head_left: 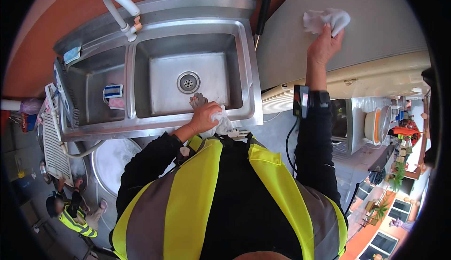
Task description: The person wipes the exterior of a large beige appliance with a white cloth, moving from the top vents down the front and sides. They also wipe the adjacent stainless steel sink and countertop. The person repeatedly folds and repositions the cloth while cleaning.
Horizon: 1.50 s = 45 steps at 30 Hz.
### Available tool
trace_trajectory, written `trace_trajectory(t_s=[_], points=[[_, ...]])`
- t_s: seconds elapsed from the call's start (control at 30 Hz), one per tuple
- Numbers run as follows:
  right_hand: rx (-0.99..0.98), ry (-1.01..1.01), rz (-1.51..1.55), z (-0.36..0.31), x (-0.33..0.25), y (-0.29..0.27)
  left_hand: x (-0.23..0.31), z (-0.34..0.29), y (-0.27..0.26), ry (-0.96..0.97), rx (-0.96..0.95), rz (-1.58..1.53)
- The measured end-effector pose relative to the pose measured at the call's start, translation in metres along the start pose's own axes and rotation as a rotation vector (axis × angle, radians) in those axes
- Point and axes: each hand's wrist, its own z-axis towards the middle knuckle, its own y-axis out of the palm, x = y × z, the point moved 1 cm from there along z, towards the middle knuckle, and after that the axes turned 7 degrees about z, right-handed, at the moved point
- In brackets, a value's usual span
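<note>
My right hand (323,47) reaches out to the far right, its fingers closed on a crumpled white cloth (329,19). The cloth lies against a smooth grey surface (376,23). My left hand (206,118) is closed at the front rim of the stainless steel sink (164,129), close to my body. A crumpled white cloth (219,124) bunches out from under its fingers. Beyond its fingertips a small grey, limp piece (198,100) hangs over the basin's inner edge; I cannot tell its kind.
A white curved faucet (121,13) stands behind the two basins. Blue-and-white and pink sponges (113,91) lie in the left basin. A black-handled tool (265,8) leans right of the sink. A round tub (112,161) stands below left. Another person (73,213) works at lower left.
</note>
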Motion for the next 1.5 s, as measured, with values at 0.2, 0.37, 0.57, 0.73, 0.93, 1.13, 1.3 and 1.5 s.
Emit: trace_trajectory(t_s=[0.2, 0.37, 0.57, 0.73, 0.93, 1.13, 1.3, 1.5], points=[[-0.916, -0.364, -1.676, 0.008, 0.048, 0.013, -0.012, -0.002, 0.000, 0.061, -0.042, -0.108], [-1.292, -0.492, -1.964, -0.010, 0.101, -0.011, -0.016, -0.005, -0.002, 0.085, 0.000, -0.213], [-1.712, -0.449, -2.002, 0.018, 0.153, -0.010, -0.012, -0.009, -0.002, 0.045, -0.022, -0.154], [-1.770, -0.510, -1.979, 0.036, 0.214, 0.002, -0.006, -0.018, -0.004, 0.019, 0.050, -0.168], [-1.691, -0.444, -1.550, 0.041, 0.299, -0.014, 0.002, -0.021, -0.004, -0.039, 0.129, 0.000], [-1.584, 0.206, -0.702, 0.022, 0.337, -0.017, 0.004, -0.020, -0.003, -0.051, 0.094, 0.078], [-1.725, 0.076, -0.660, 0.009, 0.316, -0.007, 0.008, -0.017, -0.007, -0.064, 0.092, 0.094], [-2.028, 0.168, -0.795, -0.021, 0.310, -0.021, 0.007, -0.014, -0.009, -0.067, 0.065, 0.101]])
